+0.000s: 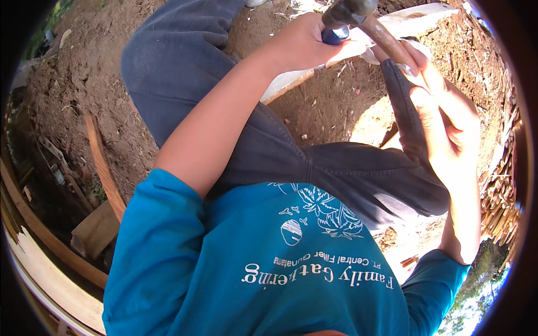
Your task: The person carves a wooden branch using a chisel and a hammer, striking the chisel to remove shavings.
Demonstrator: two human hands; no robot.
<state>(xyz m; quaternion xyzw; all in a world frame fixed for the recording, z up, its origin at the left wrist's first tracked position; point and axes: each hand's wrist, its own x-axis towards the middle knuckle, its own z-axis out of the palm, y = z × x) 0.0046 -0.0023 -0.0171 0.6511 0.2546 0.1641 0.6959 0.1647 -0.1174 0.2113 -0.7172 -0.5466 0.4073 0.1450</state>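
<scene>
My left hand (302, 46) is closed around a tool with a dark blue round handle (335, 35), probably a chisel; its lower end is hidden by my hand. My right hand (445, 106) grips the wooden handle of a hammer (388, 42). The dark metal hammer head hangs just above the end of the blue handle; whether they touch I cannot tell. Below both hands a pale plank (288, 84) runs slantwise across the ground, with light shavings around it.
My legs in dark trousers (185, 73) are bent on either side of the plank. Brown soil (73, 89) surrounds me. A wood strip (103, 165), a wood block (95, 229) and long boards (56, 280) lie at the left. Thin sticks (501, 207) are piled at the right.
</scene>
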